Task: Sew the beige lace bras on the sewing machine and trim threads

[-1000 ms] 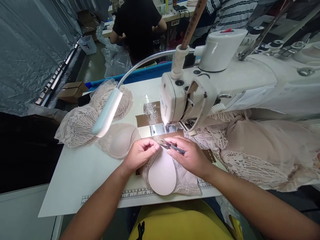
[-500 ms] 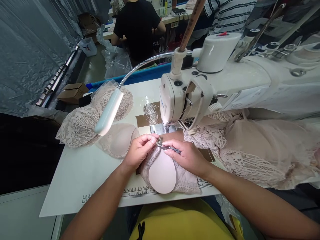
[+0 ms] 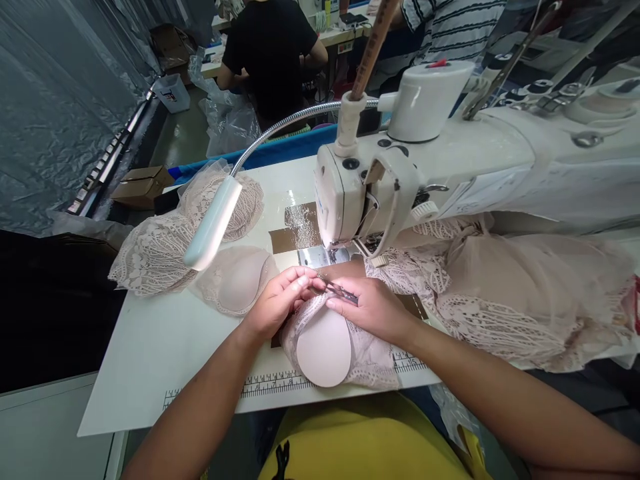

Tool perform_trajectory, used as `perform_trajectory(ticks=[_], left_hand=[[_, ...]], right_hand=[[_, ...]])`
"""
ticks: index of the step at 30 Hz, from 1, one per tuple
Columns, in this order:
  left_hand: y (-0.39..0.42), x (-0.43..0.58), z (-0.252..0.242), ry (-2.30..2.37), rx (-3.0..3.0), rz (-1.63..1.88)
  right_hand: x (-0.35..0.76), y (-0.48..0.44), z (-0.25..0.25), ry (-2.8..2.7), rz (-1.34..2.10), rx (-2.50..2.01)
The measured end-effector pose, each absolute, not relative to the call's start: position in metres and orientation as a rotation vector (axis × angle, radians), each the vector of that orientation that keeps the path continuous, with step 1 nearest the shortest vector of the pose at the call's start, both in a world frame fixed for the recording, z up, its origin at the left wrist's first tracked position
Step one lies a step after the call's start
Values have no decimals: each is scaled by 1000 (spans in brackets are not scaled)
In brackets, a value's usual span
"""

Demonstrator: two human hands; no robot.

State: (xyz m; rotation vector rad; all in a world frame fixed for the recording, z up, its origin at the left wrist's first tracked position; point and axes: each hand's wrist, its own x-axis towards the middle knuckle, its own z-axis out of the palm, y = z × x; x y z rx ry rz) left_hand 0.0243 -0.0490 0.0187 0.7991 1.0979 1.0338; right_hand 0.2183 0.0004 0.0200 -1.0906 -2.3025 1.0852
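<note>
A pale pink lace bra piece with a smooth moulded cup (image 3: 324, 350) lies on the table in front of me. My left hand (image 3: 281, 297) pinches the upper edge of its lace between thumb and fingers. In my right hand (image 3: 375, 308) is a pair of small dark thread snips (image 3: 343, 292), their blades pointing left at the pinched edge. The blade tips meet the fabric close to my left fingertips; exactly what lies between them is too small to tell. Just beyond both hands is the sewing machine's needle area (image 3: 333, 252).
The white sewing machine (image 3: 345, 193) stands behind my hands, its arm reaching right. A lamp (image 3: 213, 223) on a bendy neck hangs at left over lace cups (image 3: 155, 253). More lace fabric (image 3: 505, 293) is heaped at right. A printed ruler (image 3: 277, 385) runs along the table's front edge.
The snips have shifted and turned slightly, and their blades now show apart near the left fingertips. My left fingers have curled a little at the lace edge. The view has moved slightly.
</note>
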Motion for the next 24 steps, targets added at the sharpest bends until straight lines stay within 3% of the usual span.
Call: perform_trajectory(ticks=[6, 11, 24], left_hand=[[-53, 24, 21, 1092, 1027, 774], [-54, 22, 22, 982, 957, 834], [-51, 8, 33, 931, 736, 923]], right_hand=[[217, 0, 18, -2296, 1024, -895], [218, -2, 18, -2351, 1208, -894], [218, -2, 17, -2339, 1182, -918]])
